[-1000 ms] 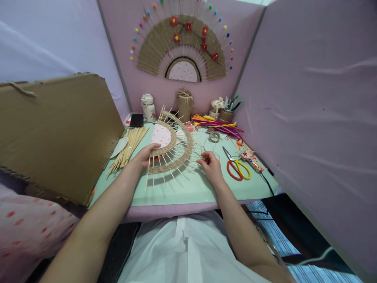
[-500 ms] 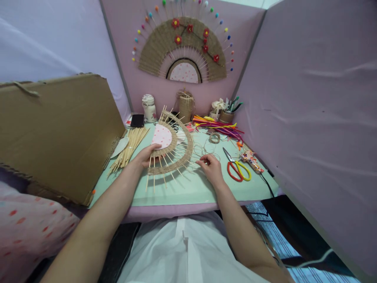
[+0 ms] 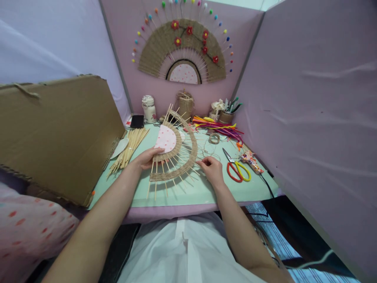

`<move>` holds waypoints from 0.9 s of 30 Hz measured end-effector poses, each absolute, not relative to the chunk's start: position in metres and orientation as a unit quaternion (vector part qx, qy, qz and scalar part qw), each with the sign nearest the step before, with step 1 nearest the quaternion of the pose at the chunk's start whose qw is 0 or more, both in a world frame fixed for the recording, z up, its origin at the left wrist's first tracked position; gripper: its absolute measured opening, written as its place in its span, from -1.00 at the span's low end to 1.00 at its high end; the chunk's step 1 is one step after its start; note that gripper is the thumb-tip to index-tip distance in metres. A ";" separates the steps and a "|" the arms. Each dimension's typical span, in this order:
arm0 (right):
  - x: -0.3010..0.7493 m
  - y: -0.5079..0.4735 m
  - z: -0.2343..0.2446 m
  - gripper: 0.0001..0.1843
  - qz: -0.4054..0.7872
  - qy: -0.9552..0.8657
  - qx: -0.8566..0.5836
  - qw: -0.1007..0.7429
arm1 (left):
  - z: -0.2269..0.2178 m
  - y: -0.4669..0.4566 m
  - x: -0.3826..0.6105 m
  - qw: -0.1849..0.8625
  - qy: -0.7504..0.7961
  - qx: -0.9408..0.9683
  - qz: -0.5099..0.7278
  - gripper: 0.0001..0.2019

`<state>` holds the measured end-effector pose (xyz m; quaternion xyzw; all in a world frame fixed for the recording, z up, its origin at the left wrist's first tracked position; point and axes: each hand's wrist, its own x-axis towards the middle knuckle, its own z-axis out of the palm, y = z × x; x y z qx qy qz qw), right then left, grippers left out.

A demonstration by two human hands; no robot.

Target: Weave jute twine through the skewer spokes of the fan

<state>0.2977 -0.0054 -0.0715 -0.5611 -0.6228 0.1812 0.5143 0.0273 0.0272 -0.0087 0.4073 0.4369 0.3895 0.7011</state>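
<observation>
A half-round woven fan point(image 3: 192, 151) of thin sticks and twine is tilted above the table, with a spotted pink-white centre point(image 3: 166, 139). My left hand point(image 3: 147, 158) grips its inner band near the lower left corner, thumb on top and fingers underneath. At the fan's outer right edge, my right hand point(image 3: 212, 169) is closed in a pinch on thin twine point(image 3: 209, 152), which trails in loose loops over the tabletop. The fingertips are close to the stick ends, and the exact pinch point is too small to make out.
Red-and-yellow scissors point(image 3: 238, 171) and a patterned glue-gun-like tool point(image 3: 251, 162) lie at right. Colourful pipe cleaners point(image 3: 218, 126) and a twine coil point(image 3: 214, 138) are behind. Bundled sticks point(image 3: 129, 149) and a cardboard sheet point(image 3: 59, 133) stand left. A finished fan point(image 3: 153, 53) hangs on the wall.
The fan has shifted slightly right and toward me, carried by my left hand. My right hand stays pinched and has moved barely, now nearer the fan's outer band.
</observation>
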 end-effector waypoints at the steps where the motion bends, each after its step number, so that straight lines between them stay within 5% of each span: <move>1: 0.298 -0.005 -0.072 -0.69 0.177 -0.624 -0.563 0.512 | -0.009 0.027 0.027 0.700 0.438 0.411 0.385 -0.81; 27: 0.298 -0.007 -0.065 -0.71 0.224 -0.557 -0.549 0.582 | -0.005 0.031 0.016 0.702 0.453 0.343 0.430 -0.77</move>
